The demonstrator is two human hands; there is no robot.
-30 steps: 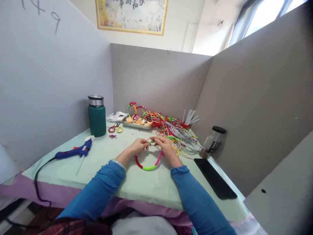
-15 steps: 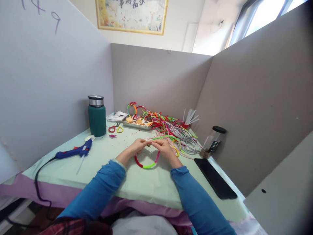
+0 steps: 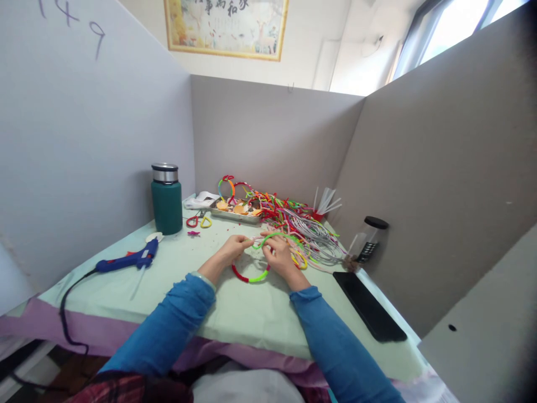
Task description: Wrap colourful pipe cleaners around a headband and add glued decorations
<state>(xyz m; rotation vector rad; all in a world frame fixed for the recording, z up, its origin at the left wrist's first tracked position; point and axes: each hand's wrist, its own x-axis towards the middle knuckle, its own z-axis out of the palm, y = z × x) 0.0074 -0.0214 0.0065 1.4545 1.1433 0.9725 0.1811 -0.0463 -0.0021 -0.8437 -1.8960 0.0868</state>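
Observation:
A ring wound in red, bright green and pink hangs below my two hands, its upper part hidden by them. My left hand pinches the ring's upper left side, thumb and index finger together. Beside it, my right hand is closed on the right part of the ring, its fingers bent. A green fuzzy stem curves over the right fingers, its end close to the left fingertips. Behind the right hand lies a heap of coloured stems.
To the left are a hot glue gun, a green bottle and scissors. A metal tray stands at the back. On the right are a black phone and a clear container with a black lid.
My right hand has shifted slightly left and its fingers have bent. The green stem now curls over them, and the ring sits a little higher.

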